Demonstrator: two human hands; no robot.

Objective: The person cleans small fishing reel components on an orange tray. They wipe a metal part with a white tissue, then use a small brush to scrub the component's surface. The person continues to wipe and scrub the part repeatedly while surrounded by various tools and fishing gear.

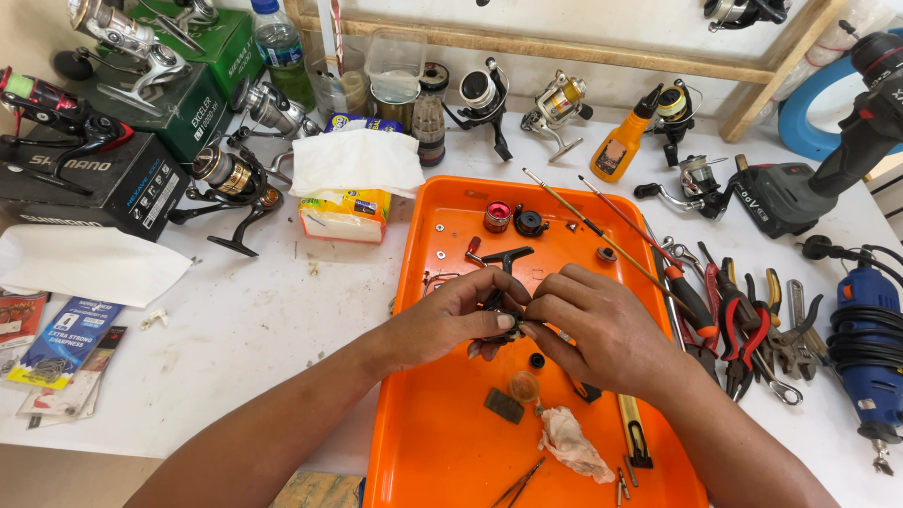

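Note:
Over the orange tray (pixel 442 442), both of my hands meet on a small black fishing reel body (pixel 500 303). My left hand (pixel 451 315) grips it from the left, thumb on top. From the right, my right hand (pixel 602 325) pinches the reel body with its fingertips. Most of the reel is hidden by my fingers; its black handle (pixel 508 256) sticks out behind. On the tray lie a red spool part (pixel 497 215), a black knob (pixel 530 223), washers, a crumpled rag (pixel 572 444) and a small black block (pixel 504 405).
Pliers and screwdrivers (pixel 743 325) lie right of the tray, beside a blue rotary tool (pixel 865 353). A tissue pack (pixel 353 193), several spinning reels, reel boxes (pixel 103 179), an orange oil bottle (pixel 621 146) and a cordless drill (pixel 818 179) crowd the white table's back.

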